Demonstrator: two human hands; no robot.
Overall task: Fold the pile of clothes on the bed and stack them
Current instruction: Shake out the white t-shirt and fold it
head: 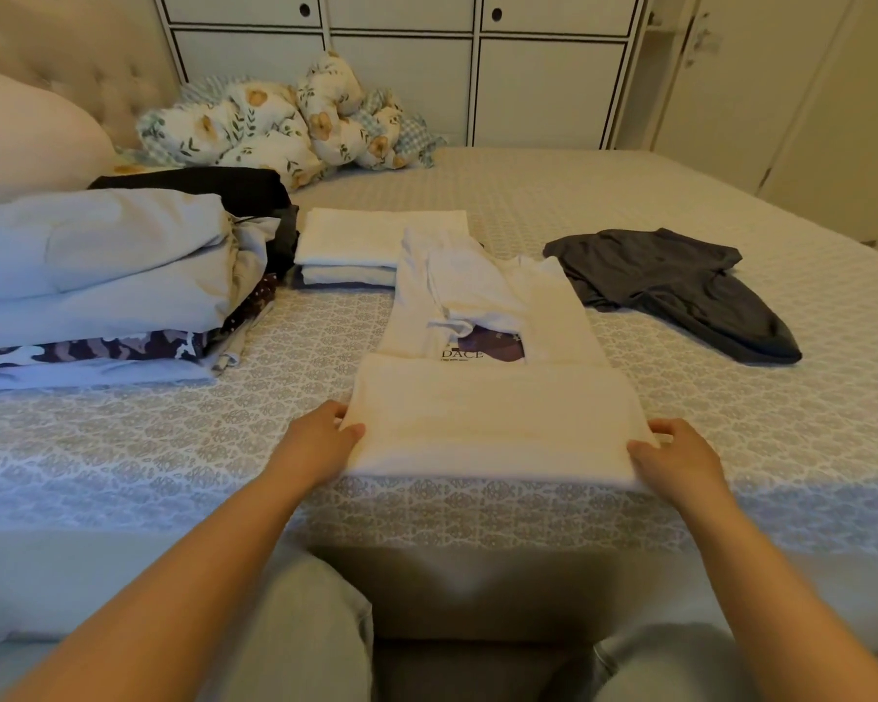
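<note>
Centrally on the patterned bedsheet (731, 407) lies a white printed T-shirt (487, 316), sleeves folded inward, its bottom part doubled up towards the print. The left hand (320, 438) pinches the near left corner of that doubled part, thumb on top; the right hand (675, 453) grips the near right corner likewise. Just behind the shirt, touching its far end, sits a stack of folded white garments (366, 245). To the right, apart, lies a crumpled dark grey garment (675, 286). At left stands a tall pile of folded clothes (97, 276), light grey above camouflage. Farther back rest a floral quilt bundle (285, 119) and a pillow (26, 139), against white cabinets (401, 68).
</note>
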